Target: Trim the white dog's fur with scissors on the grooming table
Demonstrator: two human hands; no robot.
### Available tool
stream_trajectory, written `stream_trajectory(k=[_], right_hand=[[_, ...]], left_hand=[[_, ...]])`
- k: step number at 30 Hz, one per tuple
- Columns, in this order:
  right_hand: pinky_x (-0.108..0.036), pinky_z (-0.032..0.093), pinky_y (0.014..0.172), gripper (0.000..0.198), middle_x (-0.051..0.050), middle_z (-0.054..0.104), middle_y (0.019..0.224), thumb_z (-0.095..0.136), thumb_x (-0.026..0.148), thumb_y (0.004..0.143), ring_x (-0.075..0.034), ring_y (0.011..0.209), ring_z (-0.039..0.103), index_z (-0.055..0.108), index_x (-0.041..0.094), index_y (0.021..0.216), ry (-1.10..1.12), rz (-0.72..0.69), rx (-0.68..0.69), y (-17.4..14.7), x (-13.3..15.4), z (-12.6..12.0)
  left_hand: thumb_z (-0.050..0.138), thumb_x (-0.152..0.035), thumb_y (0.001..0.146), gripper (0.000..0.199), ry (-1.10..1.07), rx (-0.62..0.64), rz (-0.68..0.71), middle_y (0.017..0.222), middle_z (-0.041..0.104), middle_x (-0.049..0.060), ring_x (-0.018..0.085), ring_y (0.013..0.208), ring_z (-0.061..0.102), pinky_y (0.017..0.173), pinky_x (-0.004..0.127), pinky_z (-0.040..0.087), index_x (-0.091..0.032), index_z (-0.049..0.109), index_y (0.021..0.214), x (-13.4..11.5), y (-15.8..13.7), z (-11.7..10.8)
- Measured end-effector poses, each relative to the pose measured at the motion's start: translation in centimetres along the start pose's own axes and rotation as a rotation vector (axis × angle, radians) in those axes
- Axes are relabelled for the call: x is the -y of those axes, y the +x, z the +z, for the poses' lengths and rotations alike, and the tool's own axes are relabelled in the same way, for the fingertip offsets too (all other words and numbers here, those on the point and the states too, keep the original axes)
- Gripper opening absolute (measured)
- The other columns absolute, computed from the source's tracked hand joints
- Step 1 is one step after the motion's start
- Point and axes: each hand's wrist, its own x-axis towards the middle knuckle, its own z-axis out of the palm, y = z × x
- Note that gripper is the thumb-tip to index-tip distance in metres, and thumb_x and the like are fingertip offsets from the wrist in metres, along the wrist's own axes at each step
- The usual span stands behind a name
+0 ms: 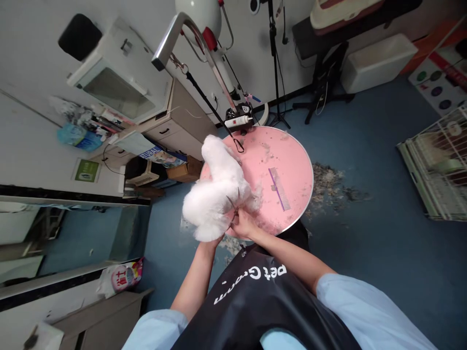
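"How's your hold?"
"My right hand (243,225) grasps the scissors (235,212) by the handles, blades spread; my left hand (217,241) is mostly hidden by the fluffy white dog (221,182), so I can't tell its grip."
"And the dog?"
"On the left of the round pink worktop (297,170). It's probably light, with a soft, yielding coat, and might wriggle; I'd support it under the body, never by the fur."

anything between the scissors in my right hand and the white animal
Nothing visible stands in the way: the right hand holds the scissors, blades apart, right at the white animal; contact is too small to tell. The purple-edged comb lies to the right on the pink table, off that path.
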Motion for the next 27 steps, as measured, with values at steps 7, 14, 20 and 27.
stream_trajectory(k=[7, 14, 20, 27], right_hand=[[-0.035, 0.049, 0.082, 0.03, -0.012, 0.07, 0.105, 0.057, 0.013, 0.084, -0.025, 0.096, 0.067, 0.053, 0.017, 0.113, 0.022, 0.02, -0.01, -0.1, 0.3, 1.9], [-0.036, 0.05, 0.081, 0.036, -0.014, 0.068, 0.111, 0.055, 0.013, 0.082, -0.027, 0.099, 0.067, 0.052, 0.016, 0.118, 0.037, -0.01, -0.041, -0.1, 0.2, 4.0], [-0.038, 0.052, 0.079, 0.039, -0.016, 0.066, 0.115, 0.063, 0.024, 0.079, -0.029, 0.099, 0.065, 0.052, 0.017, 0.115, 0.048, -0.051, -0.066, 0.2, 0.3, 5.1], [-0.041, 0.052, 0.082, 0.037, -0.017, 0.066, 0.115, 0.058, 0.02, 0.081, -0.029, 0.099, 0.065, 0.052, 0.017, 0.117, 0.106, -0.04, -0.074, 0.4, -0.1, 5.4]], left_hand=[[0.019, -0.035, 0.106, 0.053, 0.017, -0.092, -0.062, 0.096, 0.076, 0.005, 0.018, 0.113, 0.066, 0.097, 0.028, 0.053, -0.016, 0.069, 0.115, -0.2, 0.0, -0.7], [0.028, -0.042, 0.104, 0.05, 0.062, -0.017, -0.088, 0.104, 0.076, 0.007, 0.019, 0.108, 0.069, 0.096, 0.028, 0.055, -0.019, 0.063, 0.132, -0.2, 0.0, -0.7], [0.027, -0.042, 0.104, 0.05, 0.076, -0.054, -0.102, 0.1, 0.076, 0.007, 0.017, 0.095, 0.073, 0.089, 0.03, 0.058, -0.021, 0.064, 0.13, 0.1, 0.4, -2.1], [0.02, -0.033, 0.105, 0.053, 0.049, -0.102, -0.078, 0.11, 0.074, 0.008, 0.018, 0.11, 0.069, 0.096, 0.03, 0.055, -0.02, 0.061, 0.136, -0.1, -0.1, -0.3]])
